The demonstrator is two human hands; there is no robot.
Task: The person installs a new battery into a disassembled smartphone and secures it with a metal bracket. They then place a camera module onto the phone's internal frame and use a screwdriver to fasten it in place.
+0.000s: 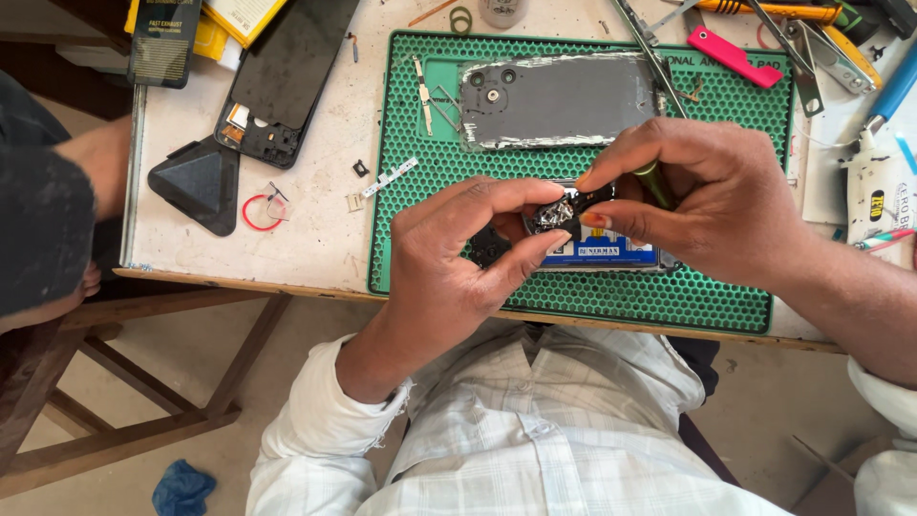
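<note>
Currently mid-disassembly: left hand (449, 253) pinching small black part (557, 216), right hand (702, 205) gripping green-handled tool (653, 182) against it, both above opened phone (611, 250) on green mat (669, 296). Next, judged: steady prying, light pressure. Back cover (559, 98) further up mat.

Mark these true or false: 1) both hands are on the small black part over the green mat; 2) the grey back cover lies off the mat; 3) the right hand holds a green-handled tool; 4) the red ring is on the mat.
1) True: left hand and right hand pinch the small black part above the green mat.
2) False: the grey back cover lies on the mat.
3) True: green-handled tool.
4) False: the red ring lies on the white tabletop, left of the mat.
</note>
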